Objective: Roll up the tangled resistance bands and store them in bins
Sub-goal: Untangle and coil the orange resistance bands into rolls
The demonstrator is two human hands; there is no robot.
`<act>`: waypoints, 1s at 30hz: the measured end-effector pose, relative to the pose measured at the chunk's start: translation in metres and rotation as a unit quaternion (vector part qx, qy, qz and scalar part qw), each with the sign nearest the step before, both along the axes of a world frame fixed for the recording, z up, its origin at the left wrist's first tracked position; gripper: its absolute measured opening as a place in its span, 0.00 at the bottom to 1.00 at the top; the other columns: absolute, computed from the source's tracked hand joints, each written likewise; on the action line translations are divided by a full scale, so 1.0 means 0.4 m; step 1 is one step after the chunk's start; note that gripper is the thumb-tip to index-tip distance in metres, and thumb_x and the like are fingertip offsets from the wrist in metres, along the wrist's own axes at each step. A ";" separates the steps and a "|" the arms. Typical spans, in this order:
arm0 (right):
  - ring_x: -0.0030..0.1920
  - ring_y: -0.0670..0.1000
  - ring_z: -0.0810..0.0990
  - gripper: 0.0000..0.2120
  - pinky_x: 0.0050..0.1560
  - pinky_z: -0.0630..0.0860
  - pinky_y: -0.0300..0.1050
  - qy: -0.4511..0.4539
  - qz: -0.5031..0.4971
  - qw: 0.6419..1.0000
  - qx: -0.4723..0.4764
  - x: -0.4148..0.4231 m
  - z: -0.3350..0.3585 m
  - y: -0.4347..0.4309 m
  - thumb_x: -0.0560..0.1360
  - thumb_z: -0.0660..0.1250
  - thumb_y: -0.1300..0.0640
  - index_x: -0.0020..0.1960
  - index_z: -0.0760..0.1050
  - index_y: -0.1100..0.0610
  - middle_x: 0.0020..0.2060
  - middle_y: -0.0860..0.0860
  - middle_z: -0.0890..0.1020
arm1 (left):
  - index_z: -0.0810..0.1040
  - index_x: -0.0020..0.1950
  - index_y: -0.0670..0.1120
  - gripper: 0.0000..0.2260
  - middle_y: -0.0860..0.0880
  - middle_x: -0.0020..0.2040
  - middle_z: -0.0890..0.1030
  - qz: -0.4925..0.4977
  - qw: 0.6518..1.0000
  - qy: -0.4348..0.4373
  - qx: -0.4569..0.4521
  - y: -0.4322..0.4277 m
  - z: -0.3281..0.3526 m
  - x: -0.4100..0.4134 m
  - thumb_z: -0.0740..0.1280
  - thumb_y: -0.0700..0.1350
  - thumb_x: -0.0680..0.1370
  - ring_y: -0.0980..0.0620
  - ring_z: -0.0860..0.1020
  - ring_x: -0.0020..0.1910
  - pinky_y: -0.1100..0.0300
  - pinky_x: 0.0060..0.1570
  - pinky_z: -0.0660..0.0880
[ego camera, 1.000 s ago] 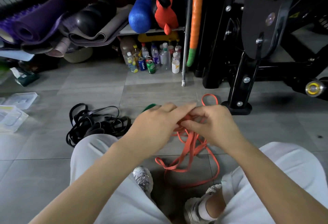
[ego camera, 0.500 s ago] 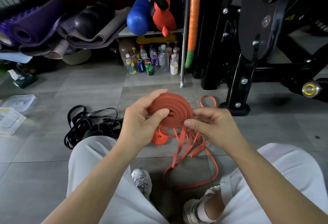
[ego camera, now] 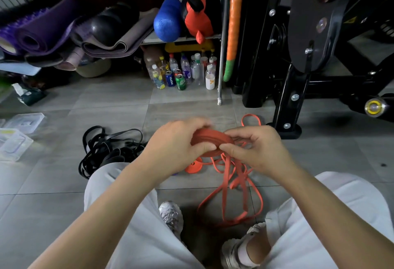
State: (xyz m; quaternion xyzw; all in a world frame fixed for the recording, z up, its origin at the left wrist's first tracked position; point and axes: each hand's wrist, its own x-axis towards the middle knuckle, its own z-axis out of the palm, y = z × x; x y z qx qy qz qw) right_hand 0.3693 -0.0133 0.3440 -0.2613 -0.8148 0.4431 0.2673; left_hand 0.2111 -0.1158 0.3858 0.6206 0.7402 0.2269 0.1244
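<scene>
Coil of orange resistance band (ego camera: 211,140) sits tilted between your hands, held up off the tiled floor (ego camera: 53,183). Your left grip (ego camera: 177,147) is curled round the coil's left side, thumb on its near edge. Your right grip (ego camera: 258,149) pinches the right edge between thumb and fingers. The unrolled rest hangs down and loops on the floor between your legs. Tangled black resistance bands (ego camera: 106,149) lie beside your left knee, and clear plastic bins (ego camera: 15,142) sit well apart at far left.
</scene>
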 end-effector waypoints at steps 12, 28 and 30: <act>0.38 0.35 0.78 0.09 0.42 0.75 0.36 -0.083 0.021 0.993 0.079 -0.002 -0.006 -0.006 0.68 0.74 0.50 0.48 0.83 0.47 0.33 0.38 0.80 | 0.75 0.54 0.54 0.10 0.56 0.46 0.78 0.000 0.996 0.047 -0.074 0.007 -0.015 0.033 0.68 0.51 0.74 0.54 0.76 0.48 0.60 0.45 0.68; 0.38 0.44 0.84 0.11 0.42 0.79 0.35 0.152 0.031 0.968 -0.199 -0.010 -0.019 -0.008 0.61 0.72 0.58 0.44 0.81 0.52 0.36 0.45 0.85 | 0.78 0.47 0.54 0.11 0.55 0.41 0.83 0.079 0.915 -0.361 0.160 -0.003 -0.035 0.005 0.72 0.40 0.71 0.58 0.80 0.43 0.63 0.45 0.77; 0.37 0.45 0.83 0.11 0.42 0.79 0.36 0.169 0.008 0.962 -0.216 -0.015 -0.021 -0.015 0.61 0.72 0.58 0.44 0.81 0.53 0.35 0.47 0.85 | 0.79 0.47 0.53 0.09 0.52 0.43 0.83 0.094 0.881 -0.430 0.175 -0.003 -0.060 0.016 0.70 0.42 0.70 0.54 0.81 0.44 0.60 0.47 0.78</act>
